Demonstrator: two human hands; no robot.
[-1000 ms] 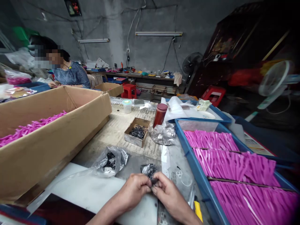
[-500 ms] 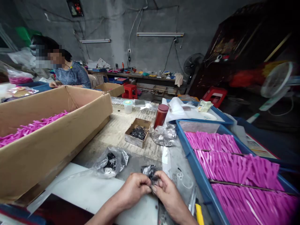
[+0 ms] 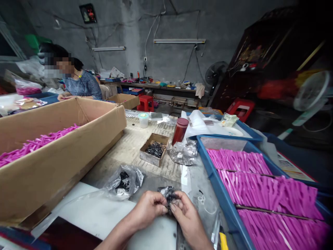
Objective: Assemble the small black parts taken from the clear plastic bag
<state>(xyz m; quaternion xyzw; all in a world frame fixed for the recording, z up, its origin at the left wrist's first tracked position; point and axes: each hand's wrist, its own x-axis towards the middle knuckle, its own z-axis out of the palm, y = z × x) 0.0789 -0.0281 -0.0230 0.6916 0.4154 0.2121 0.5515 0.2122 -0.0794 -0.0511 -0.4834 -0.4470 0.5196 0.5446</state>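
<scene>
My left hand [image 3: 148, 208] and my right hand [image 3: 185, 214] meet at the near edge of the table, fingers pinched together on a small clear plastic bag of black parts [image 3: 167, 193]. Both hands grip the same bag between them. Just to the left lies another crumpled plastic bag with black parts [image 3: 124, 181]. A white sheet [image 3: 101, 213] lies under my left wrist.
A long cardboard box [image 3: 65, 163] of pink pieces fills the left. A blue tray [image 3: 218, 194] of magenta pieces stands on the right. A small carton of black parts [image 3: 154, 153], a red jar [image 3: 179, 131] and a foil bag [image 3: 183, 154] sit mid-table. Another person [image 3: 78, 85] works at the far left.
My hands stay pinched on the small bag, fingers shifting slightly. The view has tilted a little, so everything sits somewhat lower and to the right.
</scene>
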